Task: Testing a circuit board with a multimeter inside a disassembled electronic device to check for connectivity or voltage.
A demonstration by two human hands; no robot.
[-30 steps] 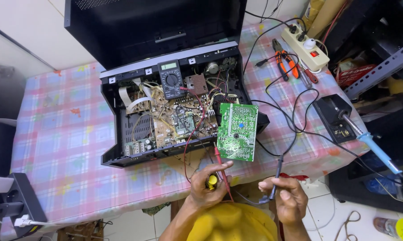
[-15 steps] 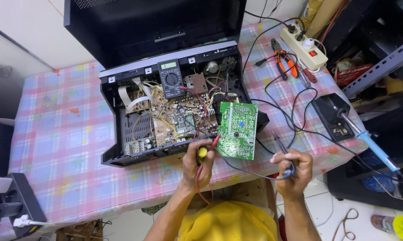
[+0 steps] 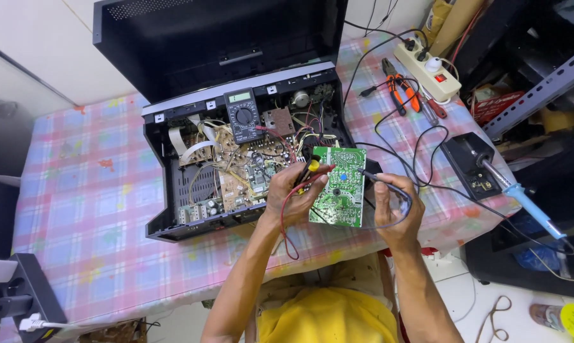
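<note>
My left hand (image 3: 295, 195) grips a red multimeter probe with a yellow-and-black handle (image 3: 310, 169), its tip near the upper left of a green circuit board (image 3: 340, 187). My right hand (image 3: 393, 208) holds a black probe (image 3: 376, 176) whose tip touches the board's right edge. The green board stands tilted against the right front corner of an opened black electronic chassis (image 3: 236, 162) full of boards and wires. A dark multimeter (image 3: 244, 114) lies on top of the chassis at the back.
A white power strip (image 3: 434, 71), orange-handled pliers (image 3: 398, 89) and a screwdriver lie at the back right of the checked tablecloth (image 3: 77, 203). A soldering stand (image 3: 471, 166) with a blue-handled iron (image 3: 522, 198) sits at the right edge. Black cables cross the right side.
Both hands rose from the table's near edge up to the green board. The red and black probes now meet the board; the view also came closer.
</note>
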